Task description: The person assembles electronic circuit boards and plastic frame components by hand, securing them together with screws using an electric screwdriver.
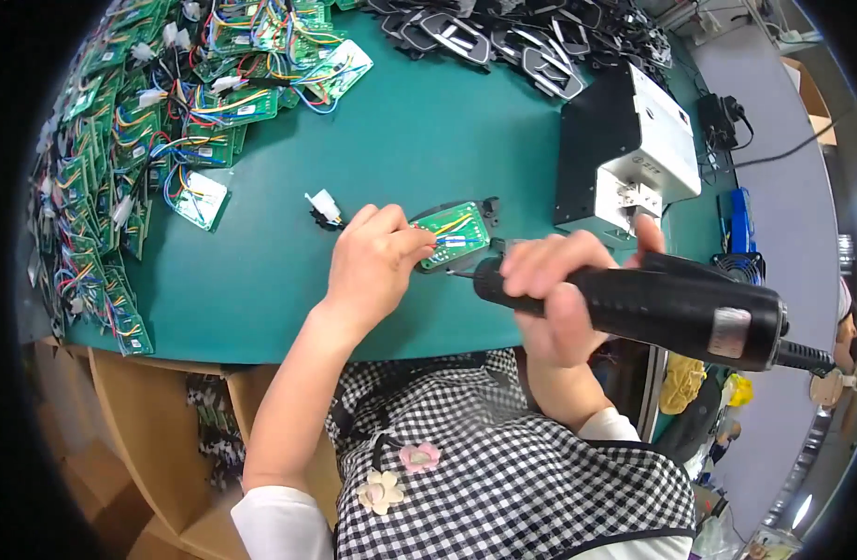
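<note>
My right hand (564, 294) is wrapped round a black electric screwdriver (685, 303), held nearly level. Its thin bit points left, toward the near edge of a green circuit board (470, 224). That board sits in a dark plastic housing (490, 207), with yellow, blue and other wires across it. My left hand (377, 257) pinches the board's left end between thumb and fingers; the fingertips hide what lies right under them. A white plug connector (325, 205) on a black lead lies on the green mat just beyond my left hand.
Wired green circuit boards (214, 103) are heaped along the left and back left. Black and grey plastic housings (531, 47) pile up at the back. A black and white screw feeder box (625, 149) stands at the right, near a blue tool (741, 221). The green mat (214, 308) ends at my apron.
</note>
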A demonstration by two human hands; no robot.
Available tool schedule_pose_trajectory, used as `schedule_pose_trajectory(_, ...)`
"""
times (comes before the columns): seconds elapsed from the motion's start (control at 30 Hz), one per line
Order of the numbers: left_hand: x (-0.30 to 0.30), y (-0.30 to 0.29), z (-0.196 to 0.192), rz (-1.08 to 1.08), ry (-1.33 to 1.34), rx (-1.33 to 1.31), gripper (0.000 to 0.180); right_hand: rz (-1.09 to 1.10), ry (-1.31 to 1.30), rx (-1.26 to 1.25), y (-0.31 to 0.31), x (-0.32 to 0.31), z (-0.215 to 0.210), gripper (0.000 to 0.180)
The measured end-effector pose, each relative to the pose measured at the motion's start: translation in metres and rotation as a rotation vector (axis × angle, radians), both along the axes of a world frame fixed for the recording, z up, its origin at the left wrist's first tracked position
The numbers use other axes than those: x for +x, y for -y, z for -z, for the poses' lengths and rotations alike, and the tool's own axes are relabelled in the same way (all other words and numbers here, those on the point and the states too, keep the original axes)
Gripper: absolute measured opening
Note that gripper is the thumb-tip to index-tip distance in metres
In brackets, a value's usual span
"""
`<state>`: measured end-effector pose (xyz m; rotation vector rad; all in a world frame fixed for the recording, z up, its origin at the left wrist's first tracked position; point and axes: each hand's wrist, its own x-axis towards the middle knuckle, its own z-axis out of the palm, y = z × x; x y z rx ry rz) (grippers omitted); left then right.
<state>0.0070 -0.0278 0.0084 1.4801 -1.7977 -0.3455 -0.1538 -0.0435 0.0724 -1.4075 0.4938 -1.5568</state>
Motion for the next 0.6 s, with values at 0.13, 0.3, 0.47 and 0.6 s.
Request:
schedule_pose_trajectory(0.13, -0.006, 0.002, 0.0, -0.019, -0.02, -0.042, 0.013, -0.129, -0.017, -0.04, 0.012, 0.007, 0.015, 0.071)
schedule_pose_trajectory(0.3, -0.008, -0.001, -0.002, -0.019, -0.055, -0.02, 0.013, -0.105, -0.224, -0.09, 0.015, 0.011, 0.014, 0.069)
schedule_pose_trajectory(0.47, -0.003, -0.004, -0.004, -0.026, -0.034, 0.008, 0.012, -0.319, -0.503, -0.213, 0.028, 0.017, 0.005, 0.068)
schedule_pose_trajectory(0.6, -0.008, -0.004, -0.002, -0.043, -0.081, 0.003, 0.01, -0.248, -0.208, 0.011, 0.022, 0.015, 0.006, 0.075)
